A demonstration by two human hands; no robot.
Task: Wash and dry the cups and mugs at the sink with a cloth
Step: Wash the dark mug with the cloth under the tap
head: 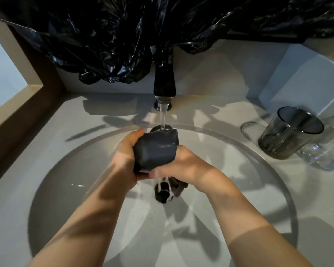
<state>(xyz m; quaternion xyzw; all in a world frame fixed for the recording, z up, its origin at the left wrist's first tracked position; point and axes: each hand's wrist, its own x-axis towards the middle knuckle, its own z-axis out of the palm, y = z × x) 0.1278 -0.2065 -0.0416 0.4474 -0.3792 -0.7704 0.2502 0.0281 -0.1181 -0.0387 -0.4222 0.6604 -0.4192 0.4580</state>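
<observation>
The left forearm [89,218] is reaching in from the lower left and the right forearm [239,218] from the lower right, both bare and angling toward each other. The left hand [125,151] is curling round the left side of a dark mug [156,149], with one fingertip lying at the mug's far edge. The right hand [185,164], its back turned up, is gripping the same mug from the right, its thumb lying along the near edge, so the two hands are sitting close together there.
</observation>
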